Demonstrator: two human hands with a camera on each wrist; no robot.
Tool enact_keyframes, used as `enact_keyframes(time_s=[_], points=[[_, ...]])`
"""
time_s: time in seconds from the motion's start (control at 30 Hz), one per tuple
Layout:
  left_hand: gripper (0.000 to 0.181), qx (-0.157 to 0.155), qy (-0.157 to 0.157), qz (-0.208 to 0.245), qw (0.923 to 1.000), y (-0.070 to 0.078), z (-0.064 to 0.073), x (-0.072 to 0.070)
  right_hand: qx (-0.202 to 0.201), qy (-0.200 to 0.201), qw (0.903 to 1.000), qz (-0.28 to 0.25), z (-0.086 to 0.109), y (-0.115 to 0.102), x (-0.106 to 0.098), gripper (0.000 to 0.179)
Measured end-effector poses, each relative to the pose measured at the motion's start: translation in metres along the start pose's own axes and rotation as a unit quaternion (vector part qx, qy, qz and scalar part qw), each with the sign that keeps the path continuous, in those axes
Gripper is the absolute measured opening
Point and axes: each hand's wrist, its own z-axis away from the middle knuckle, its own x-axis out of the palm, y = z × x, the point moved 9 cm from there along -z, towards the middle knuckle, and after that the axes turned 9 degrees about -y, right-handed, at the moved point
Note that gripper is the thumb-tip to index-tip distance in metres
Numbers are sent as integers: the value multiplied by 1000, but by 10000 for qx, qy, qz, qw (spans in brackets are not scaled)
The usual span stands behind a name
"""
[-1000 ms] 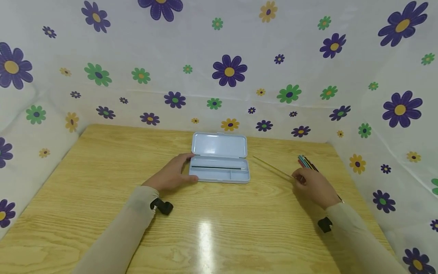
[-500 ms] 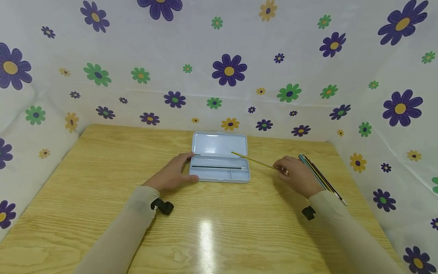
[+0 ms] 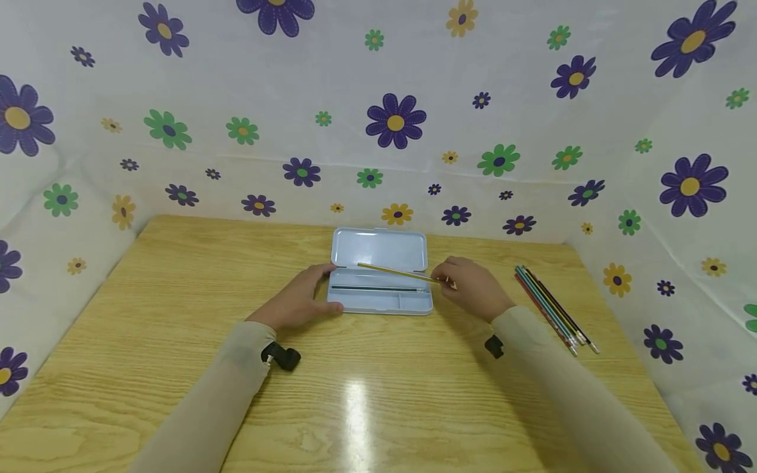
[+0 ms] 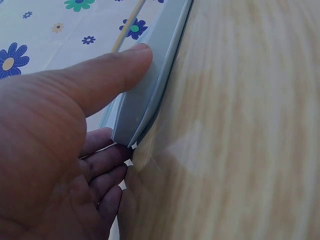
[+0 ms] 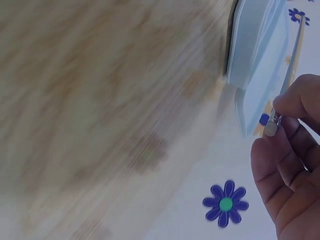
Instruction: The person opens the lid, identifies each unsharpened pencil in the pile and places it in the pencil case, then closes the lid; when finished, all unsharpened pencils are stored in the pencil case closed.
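A light blue pencil case (image 3: 369,302) lies with its lid up at the back middle of the table, a dark pencil (image 3: 375,288) inside its tray. My left hand (image 3: 296,301) holds the case's left end, thumb (image 4: 135,60) along the front wall and fingers round the side. With thumb and fingertips my right hand (image 3: 473,287) pinches a yellow pencil (image 3: 393,270) close to its eraser end (image 5: 271,128). This pencil slants over the case's rear half, its far tip near the hinge.
On the right of the wooden table (image 3: 284,394) several pencils (image 3: 556,312) lie in a loose bundle, eraser ends toward me. A white flower-print cloth (image 3: 331,79) stands round the back and sides.
My right hand has moved left from the pencil bundle, bringing the yellow pencil over the case. The left hand stays at the case's left end.
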Motion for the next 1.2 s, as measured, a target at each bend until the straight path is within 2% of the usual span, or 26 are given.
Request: enact_keyframes(time_s=[0.3, 0.47, 0.8, 1.2], points=[[95, 17, 16, -46, 10000, -1, -1, 0, 29, -527, 9985, 145, -27, -15, 13, 16], [94, 55, 34, -47, 10000, 0, 0, 0, 22, -821, 9965, 142, -36, -21, 23, 16], [94, 129, 56, -14, 9999, 1, 0, 0, -62, -867, 9959, 255, -45, -30, 31, 17], [92, 89, 67, -18, 9999, 1, -1, 0, -209, -949, 9946, 350, -49, -28, 36, 17]])
